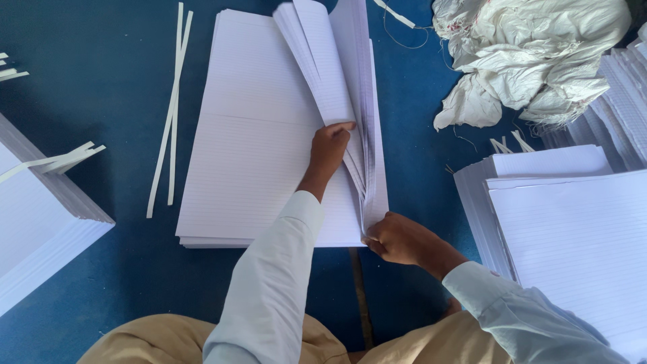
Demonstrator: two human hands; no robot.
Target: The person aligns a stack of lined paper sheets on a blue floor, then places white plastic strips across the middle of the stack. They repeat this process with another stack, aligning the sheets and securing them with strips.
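1. Ruled stack (256, 155) lay on the blue floor (87, 114), centre of view, directly ahead of the person's knees.
2. Long axis ran away from the person, near edge toward the knees, far edge toward the top of view, leaning slightly right.
3. Sheets (330, 61) along the right side were lifted and fanned upward, curling over toward the right edge.
4. Left hand (330, 148) lay on the stack's right half, fingers (340, 127) curled against the base of the lifted sheets, pressing into the fan.
5. Right hand (397, 239) sat at the near right corner, fingers closed, pinching the sheet edges there.
6. Two long paper strips (172, 108) lay on the floor just left of the stack, roughly parallel to its long side, not touching it.
7. Another stack (40, 222) occupied the far left edge, with loose strips (60, 158) draped on top.
8. More sheets (573, 229) were piled to the right, close to the right forearm, apart from the worked stack.
9. A crumpled white sack (532, 54) lay at upper right, beyond those piles.
10. A thin thread (404, 37) trailed on the floor near the stack's far right corner.
11. Nothing lay on the stack's open left half.
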